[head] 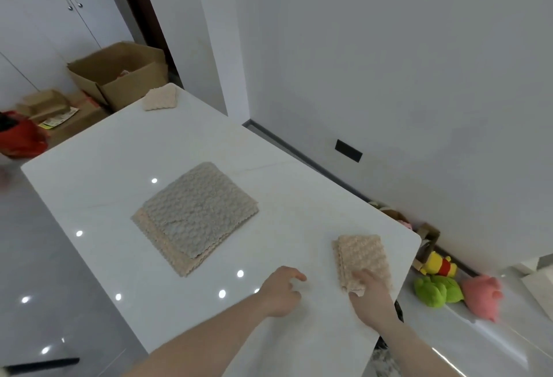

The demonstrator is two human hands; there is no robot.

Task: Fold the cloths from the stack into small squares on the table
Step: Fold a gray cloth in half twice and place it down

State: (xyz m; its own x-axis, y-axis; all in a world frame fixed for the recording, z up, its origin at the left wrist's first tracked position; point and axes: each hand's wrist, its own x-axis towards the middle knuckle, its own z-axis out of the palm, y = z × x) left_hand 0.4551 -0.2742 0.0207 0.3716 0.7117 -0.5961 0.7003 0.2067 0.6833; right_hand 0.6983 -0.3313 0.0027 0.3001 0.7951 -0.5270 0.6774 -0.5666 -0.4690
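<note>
The right hand has its grip on the near end of the folded peach cloth, fingers curled over that end and pinching it against the surface; the left hand hangs just beside it with nothing in it, fingers loose and a little bent, fingertips low over the white top, though whether they touch it I cannot tell; the peach cloth lies near the right-hand corner of the surface, already a small square or close to one, with its layered edges showing along its left side; to finish this step well, I would say the right hand should press the layers flat and true the edges before letting go, so the pile does not spring open, since this nubbly fabric looks springy; the stack sits in the middle of the surface, well apart from the hands, a grey cloth on top and a peach one peeking out beneath at the left and near edges; the free left hand looks best placed to reach for that top cloth; another small folded cloth rests at the far corner; cardboard boxes stand on the floor beyond, and plush toys lie on the floor to the right.
</note>
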